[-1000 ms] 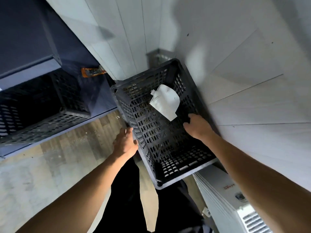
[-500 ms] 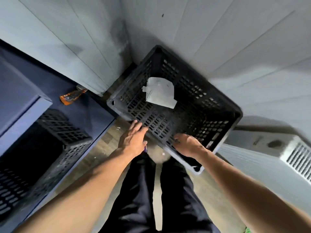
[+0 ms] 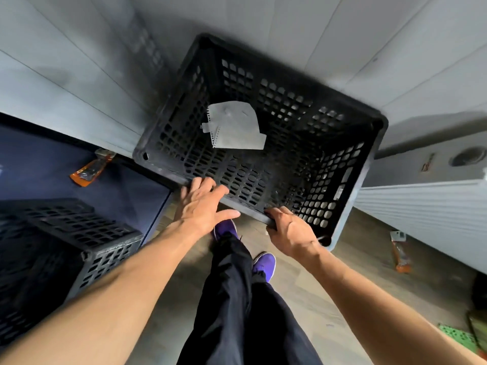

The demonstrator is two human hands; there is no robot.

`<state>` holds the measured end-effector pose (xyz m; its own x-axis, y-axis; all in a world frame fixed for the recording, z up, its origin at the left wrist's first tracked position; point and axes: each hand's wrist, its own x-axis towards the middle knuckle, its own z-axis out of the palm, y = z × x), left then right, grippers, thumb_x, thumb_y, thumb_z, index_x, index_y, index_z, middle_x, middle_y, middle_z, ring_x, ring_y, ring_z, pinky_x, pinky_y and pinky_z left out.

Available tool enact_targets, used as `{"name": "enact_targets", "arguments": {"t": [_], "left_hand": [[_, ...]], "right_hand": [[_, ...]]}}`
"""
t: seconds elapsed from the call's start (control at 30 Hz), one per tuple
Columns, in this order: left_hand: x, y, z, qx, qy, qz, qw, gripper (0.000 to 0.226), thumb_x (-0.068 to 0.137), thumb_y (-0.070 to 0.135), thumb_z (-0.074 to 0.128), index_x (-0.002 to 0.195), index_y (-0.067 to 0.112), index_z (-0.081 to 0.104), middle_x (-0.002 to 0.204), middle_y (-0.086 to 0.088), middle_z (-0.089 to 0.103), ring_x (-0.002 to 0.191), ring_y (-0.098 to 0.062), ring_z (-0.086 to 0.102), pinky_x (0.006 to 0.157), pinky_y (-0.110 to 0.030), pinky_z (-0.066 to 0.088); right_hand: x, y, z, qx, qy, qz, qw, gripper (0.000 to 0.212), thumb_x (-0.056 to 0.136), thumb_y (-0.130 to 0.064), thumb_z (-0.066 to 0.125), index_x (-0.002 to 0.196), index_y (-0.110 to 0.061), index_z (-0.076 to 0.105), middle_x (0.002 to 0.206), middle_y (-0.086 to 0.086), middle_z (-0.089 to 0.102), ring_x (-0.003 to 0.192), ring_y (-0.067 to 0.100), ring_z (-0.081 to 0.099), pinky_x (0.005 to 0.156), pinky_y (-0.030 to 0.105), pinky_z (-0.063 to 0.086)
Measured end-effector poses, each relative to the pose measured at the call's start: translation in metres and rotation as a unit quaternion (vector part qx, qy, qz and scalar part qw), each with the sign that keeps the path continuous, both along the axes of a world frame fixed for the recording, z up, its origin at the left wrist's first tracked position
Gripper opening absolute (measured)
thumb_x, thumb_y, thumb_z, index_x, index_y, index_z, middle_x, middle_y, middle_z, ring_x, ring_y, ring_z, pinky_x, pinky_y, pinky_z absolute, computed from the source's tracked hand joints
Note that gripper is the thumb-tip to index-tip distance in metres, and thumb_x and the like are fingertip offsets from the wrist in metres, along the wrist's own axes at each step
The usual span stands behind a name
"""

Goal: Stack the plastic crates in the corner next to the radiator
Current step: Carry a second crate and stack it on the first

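A black perforated plastic crate (image 3: 303, 106) sits in the corner where two white panelled walls meet, left of the white radiator (image 3: 427, 209). A piece of white paper (image 3: 234, 127) lies inside it. My right hand (image 3: 290, 230) is curled around the crate's near rim. My left hand (image 3: 203, 204) lies flat on that same rim, fingers spread, gripping nothing. A second black crate (image 3: 66, 246) stands at the lower left on a dark blue surface. What is under the corner crate is hidden.
An orange wrapper (image 3: 91, 168) lies on the dark blue surface (image 3: 126, 188) beside the wall. Another orange wrapper (image 3: 400, 254) lies on the wooden floor by the radiator. My legs and purple shoes (image 3: 263, 262) stand just below the crate. Green items (image 3: 458, 335) lie at the lower right.
The crate has turned and settled into the corner beside the radiator. My right hand moved from inside the crate to its near rim, and my left hand came onto the rim.
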<state>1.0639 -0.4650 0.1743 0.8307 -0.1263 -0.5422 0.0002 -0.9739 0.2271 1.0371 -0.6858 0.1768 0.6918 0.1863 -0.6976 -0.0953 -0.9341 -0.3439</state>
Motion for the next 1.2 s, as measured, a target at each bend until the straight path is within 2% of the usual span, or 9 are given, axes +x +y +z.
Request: {"name": "enact_targets", "arguments": {"t": [0.17, 0.43, 0.57, 0.67, 0.73, 0.87, 1.0, 1.1, 1.2], "left_hand": [[-0.001, -0.012, -0.004, 0.024, -0.02, 0.011, 0.999, 0.057, 0.077, 0.061, 0.068, 0.125, 0.037, 0.049, 0.13, 0.004, 0.042, 0.119, -0.025, 0.032, 0.099, -0.045, 0.03], [0.002, -0.009, -0.001, 0.062, 0.016, -0.048, 0.997, 0.054, 0.09, 0.03, 0.063, 0.135, 0.03, 0.034, 0.136, -0.002, 0.037, 0.124, -0.027, 0.03, 0.086, -0.042, 0.036], [0.015, -0.002, 0.0, 0.128, -0.022, -0.159, 0.979, 0.036, 0.092, 0.013, 0.059, 0.121, 0.023, 0.04, 0.109, -0.007, 0.057, 0.105, -0.029, 0.049, 0.063, -0.038, 0.038], [0.033, -0.002, 0.003, 0.188, -0.053, -0.274, 0.942, 0.017, 0.092, 0.015, 0.059, 0.108, 0.021, 0.058, 0.095, -0.006, 0.067, 0.087, -0.028, 0.06, 0.062, -0.034, 0.039], [0.039, 0.001, -0.003, 0.194, -0.06, -0.314, 0.928, 0.008, 0.091, 0.019, 0.062, 0.095, 0.023, 0.068, 0.086, -0.002, 0.067, 0.075, -0.025, 0.054, 0.069, -0.033, 0.039], [0.04, 0.019, -0.024, 0.068, -0.048, -0.264, 0.961, 0.009, 0.092, 0.026, 0.058, 0.086, 0.021, 0.063, 0.073, -0.001, 0.053, 0.082, -0.026, 0.046, 0.073, -0.033, 0.029], [0.041, 0.024, -0.02, -0.003, -0.077, -0.304, 0.95, 0.021, 0.096, 0.041, 0.053, 0.092, 0.023, 0.062, 0.079, -0.004, 0.065, 0.076, -0.03, 0.061, 0.07, -0.034, 0.046], [0.042, 0.026, -0.02, -0.045, -0.087, -0.305, 0.947, 0.022, 0.095, 0.038, 0.056, 0.116, 0.036, 0.062, 0.088, -0.001, 0.07, 0.082, -0.029, 0.065, 0.07, -0.033, 0.044], [0.038, 0.029, -0.023, -0.043, -0.135, -0.324, 0.935, 0.016, 0.094, 0.029, 0.059, 0.108, 0.033, 0.065, 0.075, 0.001, 0.066, 0.065, -0.026, 0.055, 0.063, -0.033, 0.041]], "right_hand": [[-0.008, -0.003, -0.018, -0.03, -0.088, 0.0, 0.996, 0.031, 0.091, -0.033, 0.048, 0.12, -0.033, 0.058, 0.112, -0.003, 0.061, 0.108, 0.024, 0.058, 0.081, 0.039, 0.053], [-0.012, 0.0, -0.023, -0.072, -0.148, 0.019, 0.986, 0.026, 0.096, -0.04, 0.043, 0.111, -0.03, 0.061, 0.094, 0.0, 0.072, 0.091, 0.029, 0.064, 0.067, 0.035, 0.047], [-0.012, 0.004, -0.018, -0.096, -0.148, 0.017, 0.984, 0.026, 0.097, -0.042, 0.043, 0.116, -0.036, 0.06, 0.089, 0.004, 0.072, 0.08, 0.033, 0.067, 0.062, 0.034, 0.045], [-0.014, 0.005, -0.014, -0.107, -0.151, 0.021, 0.983, 0.026, 0.096, -0.043, 0.048, 0.118, -0.036, 0.059, 0.093, 0.006, 0.072, 0.085, 0.034, 0.067, 0.065, 0.035, 0.044], [-0.014, 0.008, -0.013, -0.114, -0.154, 0.01, 0.981, 0.027, 0.095, -0.045, 0.05, 0.118, -0.036, 0.06, 0.095, 0.006, 0.072, 0.087, 0.035, 0.066, 0.068, 0.036, 0.045], [-0.016, 0.014, -0.015, -0.122, -0.145, -0.004, 0.982, 0.029, 0.094, -0.049, 0.051, 0.119, -0.039, 0.06, 0.096, 0.003, 0.072, 0.087, 0.033, 0.066, 0.07, 0.036, 0.047], [-0.011, 0.018, -0.017, -0.106, -0.134, -0.001, 0.985, 0.03, 0.092, -0.046, 0.052, 0.121, -0.042, 0.059, 0.1, -0.001, 0.072, 0.092, 0.03, 0.066, 0.072, 0.035, 0.048], [-0.009, 0.019, -0.017, -0.11, -0.143, 0.009, 0.984, 0.028, 0.094, -0.04, 0.052, 0.12, -0.041, 0.061, 0.097, 0.0, 0.072, 0.087, 0.029, 0.065, 0.069, 0.034, 0.046], [-0.016, 0.017, -0.019, -0.109, -0.177, 0.011, 0.978, 0.03, 0.094, -0.033, 0.053, 0.123, -0.036, 0.061, 0.096, 0.004, 0.073, 0.087, 0.033, 0.066, 0.072, 0.037, 0.049]]}}
